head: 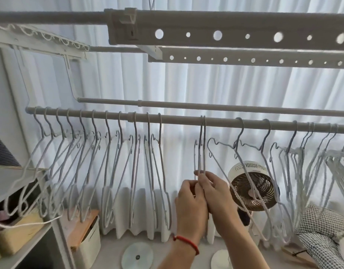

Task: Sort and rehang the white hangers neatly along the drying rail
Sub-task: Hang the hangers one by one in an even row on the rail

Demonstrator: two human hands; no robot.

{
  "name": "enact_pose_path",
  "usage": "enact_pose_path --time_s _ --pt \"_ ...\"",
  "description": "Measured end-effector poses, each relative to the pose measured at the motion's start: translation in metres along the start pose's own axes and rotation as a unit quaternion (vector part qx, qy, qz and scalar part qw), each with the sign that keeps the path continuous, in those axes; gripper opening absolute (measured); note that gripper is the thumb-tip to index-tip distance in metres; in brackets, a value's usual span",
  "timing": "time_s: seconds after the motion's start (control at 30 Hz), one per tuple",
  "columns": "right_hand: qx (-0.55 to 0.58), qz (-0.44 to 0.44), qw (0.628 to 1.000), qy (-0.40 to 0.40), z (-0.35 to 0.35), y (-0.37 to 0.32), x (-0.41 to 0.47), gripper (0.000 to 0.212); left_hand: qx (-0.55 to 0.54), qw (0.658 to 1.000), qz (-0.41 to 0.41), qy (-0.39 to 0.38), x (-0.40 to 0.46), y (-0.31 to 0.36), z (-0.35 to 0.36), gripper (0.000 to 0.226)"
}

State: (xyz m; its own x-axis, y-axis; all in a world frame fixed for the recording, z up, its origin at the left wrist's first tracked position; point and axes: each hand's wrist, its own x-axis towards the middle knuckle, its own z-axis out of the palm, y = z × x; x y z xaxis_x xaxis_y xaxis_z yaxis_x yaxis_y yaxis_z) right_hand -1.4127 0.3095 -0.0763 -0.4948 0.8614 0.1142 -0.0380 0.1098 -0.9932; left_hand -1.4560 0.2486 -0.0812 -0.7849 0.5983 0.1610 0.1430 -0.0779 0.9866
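Both hands meet low in the middle of the view, under the drying rail [186, 121]. The left hand [190, 204], with a red string bracelet [186, 242] at the wrist, is curled closed, and the right hand [215, 193] lies just beside it, touching it, its fingers [201, 174] pinched on thin white wire. What they grip is a pair of hangers [201, 148] hooked side by side on the rail directly above the hands and hanging straight down, edge-on to the camera; the lower parts of the two are hidden inside the hands, so whether the left hand has hold of one hanger or both is hard to tell.

White curtains [186, 84] fill the whole background. Above, two perforated beams [244, 35] cross the top, and a second bar [206, 105] runs just behind the rail. To the left of the hands a long row of hangers [101, 152] hangs evenly spaced and slanted alike, with a gap between its last one and the held pair. To the right, more hangers [283, 162] hang at mixed angles, bunched near the edge. Behind those stands a round fan [251, 187], near the right hand.
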Motion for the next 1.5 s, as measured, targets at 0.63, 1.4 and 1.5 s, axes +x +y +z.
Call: enact_pose_path --time_s 0.63,1.4,1.5 --pt "0.069 0.019 0.996 -0.060 -0.003 -0.013 -0.008 0.016 0.047 0.995 0.009 0.083 -0.001 0.013 -0.009 0.020" --pt "0.058 -0.010 0.998 -0.026 -0.001 0.003 -0.017 0.039 0.227 0.958 0.104 0.140 0.001 -0.010 -0.035 0.033" --pt "0.036 -0.009 0.999 -0.014 -0.002 0.007 -0.015 0.037 0.219 0.960 0.106 0.140 0.001 -0.009 -0.034 0.033"
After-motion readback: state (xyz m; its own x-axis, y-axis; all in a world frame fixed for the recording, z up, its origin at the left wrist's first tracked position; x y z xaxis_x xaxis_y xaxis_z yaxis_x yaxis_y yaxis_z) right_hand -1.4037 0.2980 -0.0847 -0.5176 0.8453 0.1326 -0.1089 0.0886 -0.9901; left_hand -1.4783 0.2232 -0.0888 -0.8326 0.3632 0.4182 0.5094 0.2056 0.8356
